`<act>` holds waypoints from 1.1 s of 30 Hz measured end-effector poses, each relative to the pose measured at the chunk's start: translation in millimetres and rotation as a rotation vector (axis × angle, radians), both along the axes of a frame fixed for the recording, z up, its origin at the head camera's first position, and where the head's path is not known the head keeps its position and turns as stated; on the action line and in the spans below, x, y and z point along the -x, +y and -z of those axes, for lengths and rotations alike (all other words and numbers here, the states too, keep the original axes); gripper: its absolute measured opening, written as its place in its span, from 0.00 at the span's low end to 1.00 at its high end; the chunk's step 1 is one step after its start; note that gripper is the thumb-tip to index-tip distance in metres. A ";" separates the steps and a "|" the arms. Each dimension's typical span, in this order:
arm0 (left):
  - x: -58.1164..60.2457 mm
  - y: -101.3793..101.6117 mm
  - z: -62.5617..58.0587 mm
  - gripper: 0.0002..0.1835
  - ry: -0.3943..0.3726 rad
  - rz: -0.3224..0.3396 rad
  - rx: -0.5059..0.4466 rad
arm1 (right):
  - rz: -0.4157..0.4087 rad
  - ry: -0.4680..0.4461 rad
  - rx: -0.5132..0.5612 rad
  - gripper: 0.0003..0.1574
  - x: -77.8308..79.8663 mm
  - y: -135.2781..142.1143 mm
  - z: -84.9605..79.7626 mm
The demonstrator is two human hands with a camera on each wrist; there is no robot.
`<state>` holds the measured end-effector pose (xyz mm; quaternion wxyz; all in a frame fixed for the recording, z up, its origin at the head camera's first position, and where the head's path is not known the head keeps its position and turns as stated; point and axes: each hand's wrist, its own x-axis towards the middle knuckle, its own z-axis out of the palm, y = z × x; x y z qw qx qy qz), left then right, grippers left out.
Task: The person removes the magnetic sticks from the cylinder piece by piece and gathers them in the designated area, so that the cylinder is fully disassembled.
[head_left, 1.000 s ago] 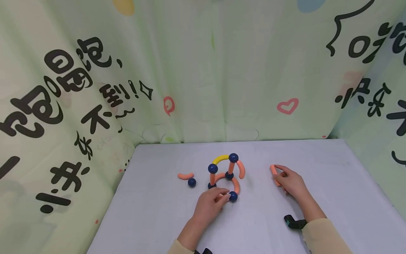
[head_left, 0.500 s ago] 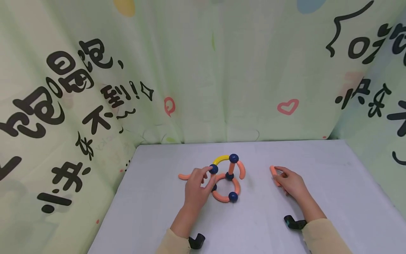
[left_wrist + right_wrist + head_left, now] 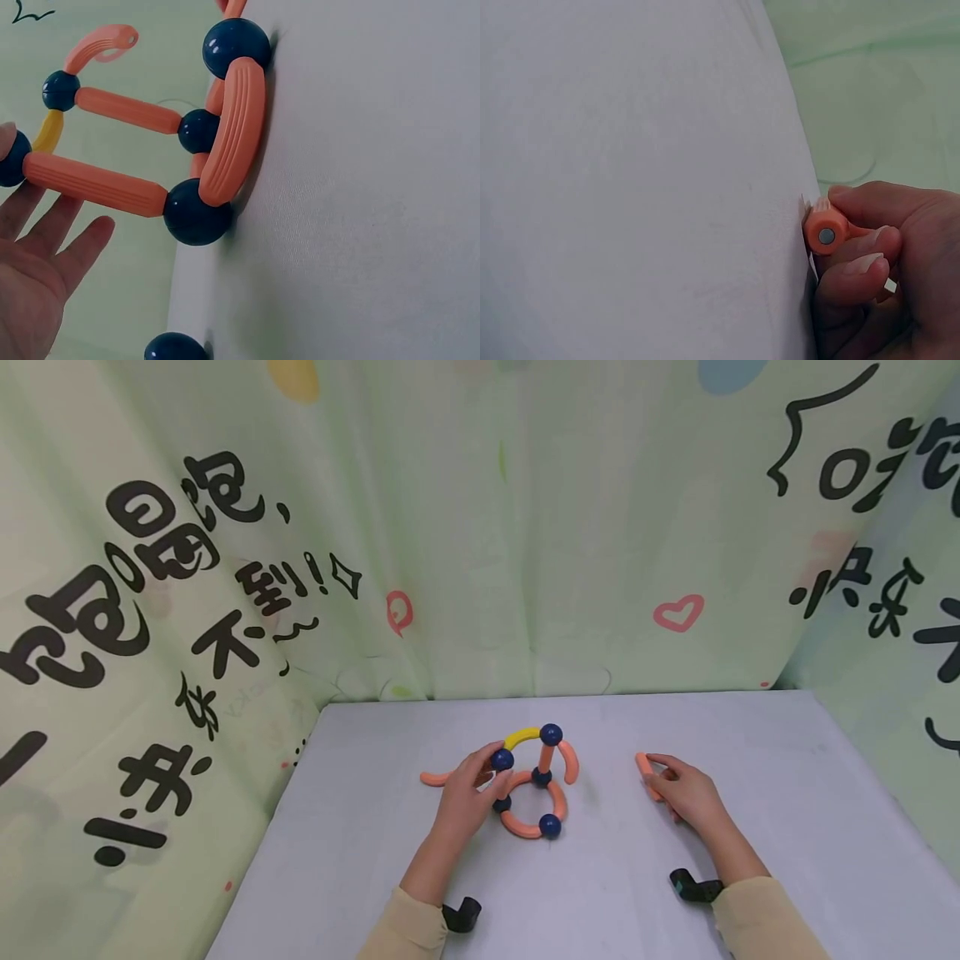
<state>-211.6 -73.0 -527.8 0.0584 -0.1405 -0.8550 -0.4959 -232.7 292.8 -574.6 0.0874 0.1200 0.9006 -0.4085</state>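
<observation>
The upper left ball (image 3: 502, 761), navy, is held in the curved fingers of the left hand (image 3: 467, 803); one fingertip is laid on the ball, and other fingers are spread beside the left upright stick (image 3: 97, 184) below it. Whether every one of these fingers touches the stick cannot be told. By the right hand (image 3: 690, 792), well apart to the right, a loose orange stick (image 3: 643, 767) is pinched between thumb and fingers; a grey disc (image 3: 826, 236) is seen set in its end.

The held ball is joined by a yellow curved piece (image 3: 521, 737) to the upper far ball (image 3: 551, 735), which is borne on a second upright stick (image 3: 546, 757). From that far ball an orange arc (image 3: 571, 763) is hung on the right, its lower end free. Both uprights are footed on a ring (image 3: 522, 828), laid flat on the table (image 3: 600, 893) and formed of three orange curved pieces linked by three navy balls.

To the left of the left hand, a loose curved piece (image 3: 434, 779) is partly hidden; a loose ball (image 3: 176, 349) is shown near it. A black device (image 3: 696, 887) is worn at each wrist, by beige sleeves (image 3: 768, 918). The far side is closed by a pale green curtain (image 3: 465, 527) printed with black characters.
</observation>
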 end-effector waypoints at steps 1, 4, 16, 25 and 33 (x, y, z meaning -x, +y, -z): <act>0.7 -0.3 0.4 0.26 -0.009 0.003 -0.014 | 0.000 0.002 -0.001 0.37 -0.1 -0.1 0.1; 2.8 -0.8 1.2 0.26 -0.035 0.007 -0.050 | -0.005 0.014 -0.004 0.36 -0.8 -0.8 -1.0; 7.2 -3.2 2.6 0.25 -0.035 -0.013 -0.041 | -0.015 0.064 -0.050 0.38 -0.7 -2.7 -10.1; 9.1 -4.8 5.6 0.26 0.006 -0.015 -0.045 | -0.112 0.337 -0.092 0.28 -6.5 -31.8 -45.0; 10.2 -5.2 5.8 0.27 -0.003 -0.020 -0.049 | -0.231 0.227 0.039 0.25 -8.3 -76.6 -77.2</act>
